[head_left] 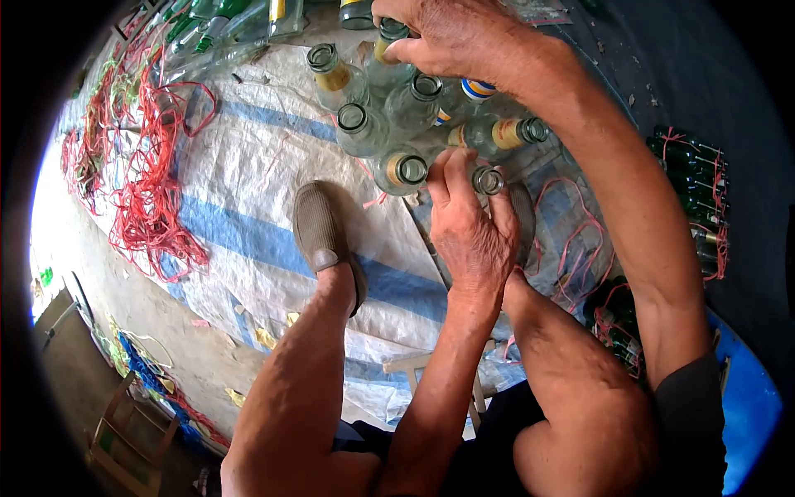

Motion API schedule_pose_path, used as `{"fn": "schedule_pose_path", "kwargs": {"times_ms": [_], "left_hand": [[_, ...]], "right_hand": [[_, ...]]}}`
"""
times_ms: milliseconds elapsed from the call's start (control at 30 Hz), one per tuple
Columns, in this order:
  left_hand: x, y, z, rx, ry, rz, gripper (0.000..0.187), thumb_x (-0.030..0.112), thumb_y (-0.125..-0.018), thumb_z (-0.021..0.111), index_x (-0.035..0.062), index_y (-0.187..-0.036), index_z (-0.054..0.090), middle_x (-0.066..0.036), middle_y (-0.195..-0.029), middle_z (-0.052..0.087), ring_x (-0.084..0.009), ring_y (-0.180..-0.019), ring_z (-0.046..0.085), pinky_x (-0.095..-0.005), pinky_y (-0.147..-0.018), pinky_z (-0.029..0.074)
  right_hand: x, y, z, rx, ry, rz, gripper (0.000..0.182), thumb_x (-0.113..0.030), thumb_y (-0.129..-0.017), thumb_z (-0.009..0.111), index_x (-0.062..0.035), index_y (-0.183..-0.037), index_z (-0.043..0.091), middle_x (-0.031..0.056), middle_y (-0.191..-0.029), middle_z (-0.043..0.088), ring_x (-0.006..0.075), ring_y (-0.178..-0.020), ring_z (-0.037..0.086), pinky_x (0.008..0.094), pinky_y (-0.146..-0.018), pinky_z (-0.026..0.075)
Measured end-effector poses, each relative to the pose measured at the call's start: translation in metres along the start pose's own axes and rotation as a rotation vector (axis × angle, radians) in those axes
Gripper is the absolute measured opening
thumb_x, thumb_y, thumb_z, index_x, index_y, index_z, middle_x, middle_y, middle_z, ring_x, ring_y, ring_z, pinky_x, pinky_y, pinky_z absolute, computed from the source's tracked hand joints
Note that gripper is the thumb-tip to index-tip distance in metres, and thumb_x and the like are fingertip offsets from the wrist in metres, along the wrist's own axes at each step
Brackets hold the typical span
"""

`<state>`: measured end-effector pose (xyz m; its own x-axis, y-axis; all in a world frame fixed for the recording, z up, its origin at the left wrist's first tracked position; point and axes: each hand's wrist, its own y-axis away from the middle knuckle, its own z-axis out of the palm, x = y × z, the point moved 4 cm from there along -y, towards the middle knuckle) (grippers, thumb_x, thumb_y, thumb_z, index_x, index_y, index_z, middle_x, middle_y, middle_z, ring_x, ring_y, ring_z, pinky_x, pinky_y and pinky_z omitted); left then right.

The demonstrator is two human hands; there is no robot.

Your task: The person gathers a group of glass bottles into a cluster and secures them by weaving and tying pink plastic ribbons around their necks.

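Note:
Clear glass bottles stand in a tight cluster on the sheet ahead of me, among them one bottle [352, 120] with its mouth facing up and another [331, 74] with a yellowish neck label. My left hand [472, 224] is wrapped around a clear bottle [488, 180] at the cluster's near right side. Reaching over the group, my right hand [439, 37] closes its fingers on the neck of a bottle [392, 35] at the back. A bottle with a yellow label [507, 134] leans or lies to the right of the cluster. The lower parts of several bottles are hidden.
A white and blue woven sheet [248, 166] covers the ground under my feet. Tangled red plastic string [149, 199] lies at left. Green bottles [219, 12] are at the top left, and tied bundles of dark bottles [691, 190] at right. A blue object [749, 398] sits lower right.

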<state>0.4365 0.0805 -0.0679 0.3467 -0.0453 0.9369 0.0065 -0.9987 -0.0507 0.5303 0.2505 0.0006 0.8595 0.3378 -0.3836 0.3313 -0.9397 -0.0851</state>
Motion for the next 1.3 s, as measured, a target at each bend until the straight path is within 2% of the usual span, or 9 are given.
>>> {"fn": "schedule_pose_path", "kwargs": {"times_ms": [333, 633, 733, 933, 1000, 1067, 1167, 1200, 1300], "left_hand": [[-0.001, 0.004, 0.003, -0.041, -0.023, -0.021, 0.027, 0.011, -0.097, 0.068, 0.0022, -0.12, 0.058, -0.02, -0.118, 0.06, -0.0397, -0.108, 0.063, -0.0434, -0.089, 0.053], [-0.003, 0.003, 0.001, -0.054, -0.01, -0.04, 0.028, 0.011, -0.097, 0.068, 0.0029, -0.122, 0.058, -0.02, -0.12, 0.06, -0.0395, -0.108, 0.063, -0.0433, -0.088, 0.054], [-0.003, 0.003, 0.001, -0.056, -0.015, -0.039, 0.029, 0.011, -0.097, 0.068, 0.003, -0.122, 0.058, -0.02, -0.12, 0.059, -0.0397, -0.108, 0.063, -0.0433, -0.088, 0.053], [-0.004, 0.002, 0.0, -0.059, -0.018, -0.027, 0.028, 0.011, -0.096, 0.069, 0.0023, -0.121, 0.058, -0.02, -0.12, 0.06, -0.0398, -0.108, 0.062, -0.0434, -0.088, 0.053], [-0.004, 0.001, -0.001, -0.058, -0.016, -0.028, 0.029, 0.01, -0.096, 0.069, 0.002, -0.121, 0.058, -0.021, -0.12, 0.06, -0.0398, -0.109, 0.062, -0.0436, -0.089, 0.052], [-0.003, 0.001, -0.001, -0.063, -0.019, -0.036, 0.029, 0.01, -0.096, 0.069, 0.0018, -0.121, 0.058, -0.021, -0.119, 0.06, -0.0399, -0.109, 0.062, -0.0439, -0.09, 0.052], [-0.003, 0.0, -0.001, -0.07, -0.015, -0.036, 0.03, 0.01, -0.095, 0.069, 0.002, -0.122, 0.058, -0.021, -0.12, 0.059, -0.0406, -0.11, 0.062, -0.0445, -0.091, 0.051], [-0.004, 0.0, -0.002, -0.069, -0.017, -0.036, 0.031, 0.01, -0.095, 0.069, 0.0021, -0.123, 0.058, -0.021, -0.12, 0.059, -0.0409, -0.11, 0.061, -0.0446, -0.091, 0.051], [-0.005, 0.001, -0.001, -0.072, -0.014, -0.036, 0.033, 0.011, -0.096, 0.069, 0.0024, -0.125, 0.058, -0.021, -0.121, 0.059, -0.0416, -0.111, 0.061, -0.0448, -0.092, 0.051]], "right_hand": [[0.005, -0.006, 0.01, 0.261, -0.009, -0.125, 0.019, -0.011, -0.08, 0.072, -0.0003, -0.093, 0.063, 0.0271, -0.081, 0.066, 0.0483, -0.083, 0.068, 0.0548, -0.072, 0.053], [0.006, -0.006, 0.011, 0.293, 0.045, -0.182, 0.022, -0.009, -0.077, 0.072, -0.0003, -0.095, 0.062, 0.0251, -0.079, 0.066, 0.0476, -0.081, 0.067, 0.0546, -0.072, 0.052], [0.006, -0.003, 0.014, 0.264, 0.107, -0.124, 0.023, -0.01, -0.08, 0.071, -0.0013, -0.099, 0.062, 0.0234, -0.082, 0.067, 0.0464, -0.083, 0.066, 0.054, -0.076, 0.051], [-0.004, 0.006, 0.0, 0.205, 0.041, -0.091, 0.026, -0.019, -0.086, 0.072, -0.0019, -0.101, 0.06, 0.0207, -0.09, 0.066, 0.0411, -0.092, 0.065, 0.0492, -0.082, 0.049], [-0.024, 0.017, -0.015, 0.238, 0.214, -0.203, 0.027, -0.021, -0.086, 0.073, -0.0021, -0.1, 0.06, 0.0188, -0.09, 0.064, 0.0388, -0.092, 0.064, 0.0482, -0.082, 0.049], [-0.028, 0.025, -0.018, 0.248, 0.165, -0.103, 0.025, -0.018, -0.085, 0.074, -0.0028, -0.098, 0.059, 0.0152, -0.088, 0.062, 0.0353, -0.091, 0.063, 0.0475, -0.082, 0.048], [-0.038, 0.042, -0.009, 0.239, 0.214, -0.185, 0.03, -0.02, -0.087, 0.078, -0.0064, -0.112, 0.069, 0.0077, -0.096, 0.066, 0.0248, -0.094, 0.066, 0.0384, -0.089, 0.049], [-0.038, 0.047, -0.005, 0.118, 0.244, -0.132, 0.034, -0.029, -0.084, 0.079, -0.0072, -0.108, 0.069, 0.0081, -0.099, 0.067, 0.0284, -0.102, 0.065, 0.0432, -0.095, 0.045], [-0.031, 0.053, 0.01, 0.072, 0.236, -0.151, 0.033, -0.026, -0.082, 0.079, -0.0066, -0.106, 0.068, 0.0084, -0.1, 0.067, 0.0288, -0.098, 0.066, 0.0431, -0.093, 0.046]]}}
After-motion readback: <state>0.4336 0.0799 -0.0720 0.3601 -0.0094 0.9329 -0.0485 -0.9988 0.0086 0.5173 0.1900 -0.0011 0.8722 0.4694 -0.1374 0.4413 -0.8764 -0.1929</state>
